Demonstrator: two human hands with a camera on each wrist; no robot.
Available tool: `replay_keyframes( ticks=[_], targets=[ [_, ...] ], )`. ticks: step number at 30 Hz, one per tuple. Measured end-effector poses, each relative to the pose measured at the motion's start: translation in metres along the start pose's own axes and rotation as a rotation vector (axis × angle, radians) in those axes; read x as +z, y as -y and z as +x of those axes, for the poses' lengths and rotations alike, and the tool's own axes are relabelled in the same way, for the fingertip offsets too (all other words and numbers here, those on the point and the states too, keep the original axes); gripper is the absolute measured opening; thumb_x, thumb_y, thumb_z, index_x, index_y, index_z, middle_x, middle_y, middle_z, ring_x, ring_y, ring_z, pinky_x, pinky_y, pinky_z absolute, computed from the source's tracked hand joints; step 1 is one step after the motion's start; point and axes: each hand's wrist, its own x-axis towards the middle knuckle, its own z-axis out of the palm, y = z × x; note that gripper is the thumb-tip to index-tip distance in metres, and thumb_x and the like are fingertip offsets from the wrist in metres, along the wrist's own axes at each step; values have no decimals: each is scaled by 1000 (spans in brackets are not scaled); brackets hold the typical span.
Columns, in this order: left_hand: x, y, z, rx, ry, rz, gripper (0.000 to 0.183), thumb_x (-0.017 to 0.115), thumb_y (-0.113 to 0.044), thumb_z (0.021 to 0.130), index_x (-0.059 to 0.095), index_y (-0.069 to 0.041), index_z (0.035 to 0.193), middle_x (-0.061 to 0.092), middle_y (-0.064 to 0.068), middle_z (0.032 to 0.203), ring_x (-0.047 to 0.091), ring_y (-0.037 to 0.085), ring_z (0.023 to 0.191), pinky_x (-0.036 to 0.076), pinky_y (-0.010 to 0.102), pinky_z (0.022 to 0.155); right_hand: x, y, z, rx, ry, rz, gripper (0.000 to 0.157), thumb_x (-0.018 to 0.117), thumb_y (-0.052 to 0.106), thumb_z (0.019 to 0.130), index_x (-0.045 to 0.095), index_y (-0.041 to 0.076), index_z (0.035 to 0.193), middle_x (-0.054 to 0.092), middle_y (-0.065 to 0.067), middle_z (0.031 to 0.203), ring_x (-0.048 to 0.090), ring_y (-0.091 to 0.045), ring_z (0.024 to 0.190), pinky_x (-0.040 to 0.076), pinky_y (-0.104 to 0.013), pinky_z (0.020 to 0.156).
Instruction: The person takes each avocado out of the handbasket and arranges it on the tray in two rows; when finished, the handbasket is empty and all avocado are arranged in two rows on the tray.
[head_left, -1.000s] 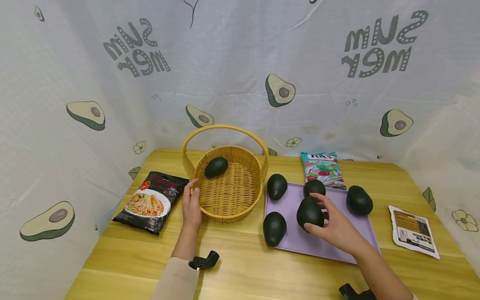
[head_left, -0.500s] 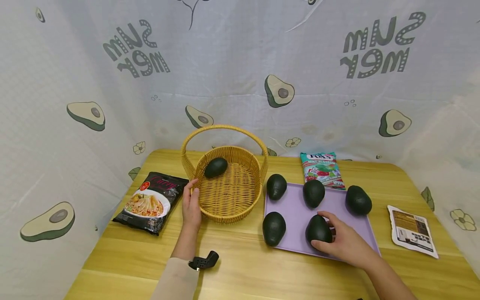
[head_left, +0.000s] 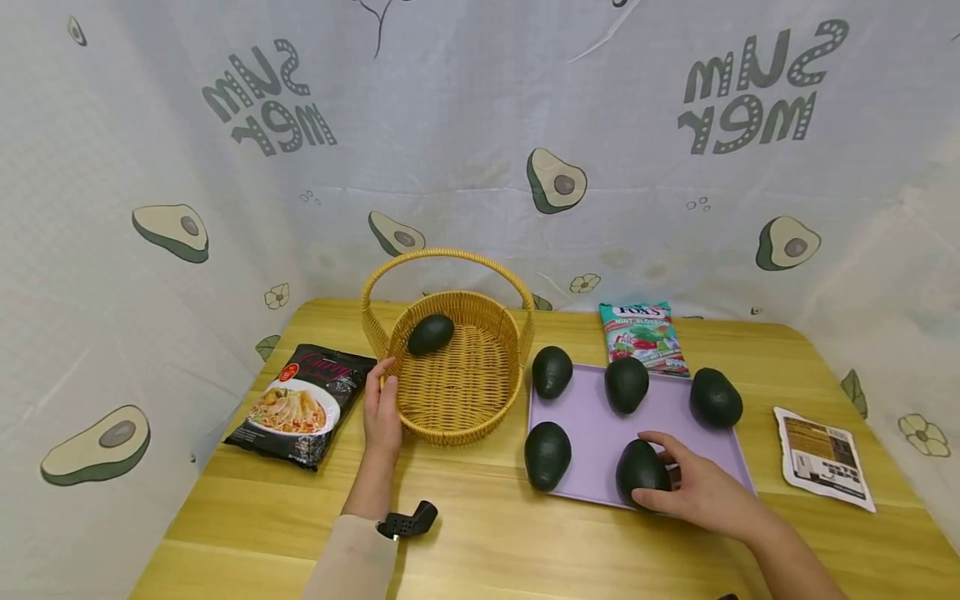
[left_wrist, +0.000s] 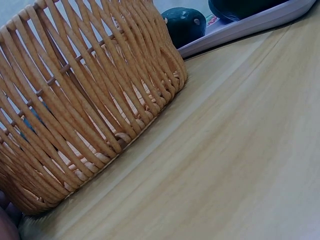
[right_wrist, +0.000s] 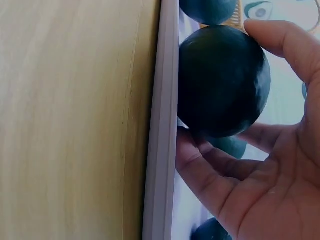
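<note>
My right hand (head_left: 699,487) holds a dark green avocado (head_left: 642,467) low at the front edge of the lilac tray (head_left: 607,410). In the right wrist view, thumb and fingers span the avocado (right_wrist: 222,80) right behind the tray's rim (right_wrist: 162,120). More avocados sit on the tray: one at the back left (head_left: 552,372), one at the back middle (head_left: 627,385), one at the back right (head_left: 716,398) and one at the front left (head_left: 547,456). My left hand (head_left: 382,410) grips the left rim of a yellow wicker basket (head_left: 457,379), where a single avocado (head_left: 431,334) lies.
A black curry noodle packet (head_left: 300,406) lies left of the basket. Behind the tray is a teal candy bag (head_left: 643,337). A white and brown pouch (head_left: 823,457) lies to the right. A printed curtain (head_left: 465,125) surrounds the wooden table (head_left: 480,533).
My right hand has brought the avocado down and toward the front of the tray, uncovering the back middle avocado. The left hand stays at the basket.
</note>
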Motion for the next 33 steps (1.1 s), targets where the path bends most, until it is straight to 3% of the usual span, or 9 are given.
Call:
replay_keyframes(
  ticks=[10, 20, 33],
  targets=[
    [1, -1, 1, 21, -1, -28, 38, 37, -14, 109, 47, -2, 144, 39, 17, 158, 27, 29, 153, 20, 52, 124, -3, -1, 1, -14, -2, 10, 83, 78, 42, 87, 40, 8, 151, 61, -27, 129, 66, -33, 106, 56, -43, 84],
    [2, -2, 0, 21, -2, -35, 38, 37, -12, 109, 46, 0, 144, 39, 18, 158, 28, 31, 152, 21, 53, 123, -2, -3, 2, -9, -42, -39, 86, 80, 46, 85, 41, 6, 150, 59, -30, 135, 64, -38, 108, 55, -56, 89],
    [2, -1, 1, 18, -4, -27, 37, 36, -11, 109, 46, 0, 143, 40, 18, 158, 27, 30, 152, 20, 53, 124, 12, 9, 4, -17, -116, -6, 87, 84, 46, 81, 47, 3, 146, 58, -25, 132, 64, -32, 108, 55, -36, 77]
  ],
)
